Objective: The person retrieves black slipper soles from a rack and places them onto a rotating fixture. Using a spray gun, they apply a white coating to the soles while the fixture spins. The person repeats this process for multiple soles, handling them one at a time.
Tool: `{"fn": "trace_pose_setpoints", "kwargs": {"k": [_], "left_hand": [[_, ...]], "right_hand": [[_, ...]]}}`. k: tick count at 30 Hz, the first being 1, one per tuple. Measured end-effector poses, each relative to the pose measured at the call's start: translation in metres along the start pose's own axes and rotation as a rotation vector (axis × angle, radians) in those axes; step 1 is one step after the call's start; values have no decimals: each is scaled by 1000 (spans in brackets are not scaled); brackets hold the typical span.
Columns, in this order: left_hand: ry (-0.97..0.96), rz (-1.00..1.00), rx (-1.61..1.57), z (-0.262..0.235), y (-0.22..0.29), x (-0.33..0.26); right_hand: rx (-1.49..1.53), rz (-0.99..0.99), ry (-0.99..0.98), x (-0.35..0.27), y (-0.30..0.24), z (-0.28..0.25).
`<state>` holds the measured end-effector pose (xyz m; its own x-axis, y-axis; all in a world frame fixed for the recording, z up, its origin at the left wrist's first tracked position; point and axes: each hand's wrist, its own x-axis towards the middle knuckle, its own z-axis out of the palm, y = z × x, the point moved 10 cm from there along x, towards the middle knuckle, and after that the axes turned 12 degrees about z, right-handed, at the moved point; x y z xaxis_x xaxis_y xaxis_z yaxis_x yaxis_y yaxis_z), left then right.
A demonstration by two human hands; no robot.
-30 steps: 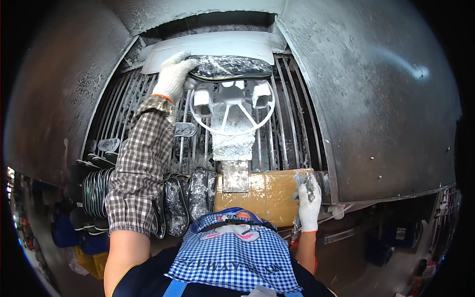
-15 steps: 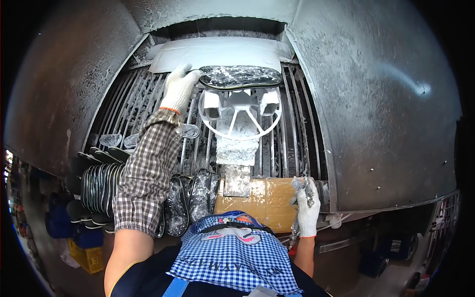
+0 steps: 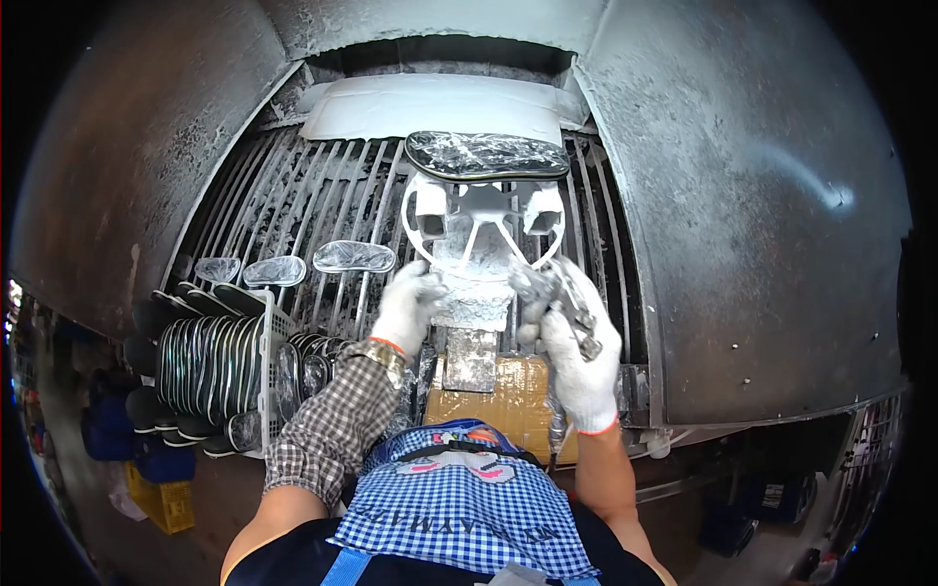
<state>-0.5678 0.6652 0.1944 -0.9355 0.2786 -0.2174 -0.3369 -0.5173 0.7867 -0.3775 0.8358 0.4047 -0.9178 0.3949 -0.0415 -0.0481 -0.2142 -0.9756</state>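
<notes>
Gloves cover both hands, white and stained with grey paint. The left hand (image 3: 408,305) rests its curled fingers on the lower left rim of a round white stand (image 3: 484,234), at about 7 o'clock of that ring; its grip is partly closed around the rim, though I cannot tell how firmly it holds. The right hand (image 3: 575,342) is at about 5 o'clock of the same ring, and its grip is closed tight around a small metal spray gun (image 3: 565,298), which is coated in grey and points up and to the left, toward the stand. On top of the stand, at 12 o'clock, lies a dark shoe sole (image 3: 486,155) with a glossy wet surface, long side going left to right. The stand sits on a white pedestal (image 3: 473,332) thick with dried paint, above a piece of brown cardboard (image 3: 508,400). Behind all this is a grate (image 3: 293,195) of metal bars crusted with paint, and at its far end a white sheet (image 3: 430,103). At 9 o'clock from the stand, three shiny soles (image 3: 283,266) lie on the bars in a row. Lower left, a white wire basket (image 3: 264,371) holds many dark soles standing on edge, close together. A checked sleeve covers the left forearm, and a blue checked apron (image 3: 459,498) is at 6 o'clock.
</notes>
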Motion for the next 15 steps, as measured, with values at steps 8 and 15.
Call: {"fn": "trace_pose_setpoints", "kwargs": {"k": [8, 15], "left_hand": [[-305, 9, -181, 73, 1, -29], [-312, -34, -164, 81, -2, -24]], "right_hand": [[-109, -237, -122, 25, -52, 67], [-207, -261, -40, 45, -47, 58]]}}
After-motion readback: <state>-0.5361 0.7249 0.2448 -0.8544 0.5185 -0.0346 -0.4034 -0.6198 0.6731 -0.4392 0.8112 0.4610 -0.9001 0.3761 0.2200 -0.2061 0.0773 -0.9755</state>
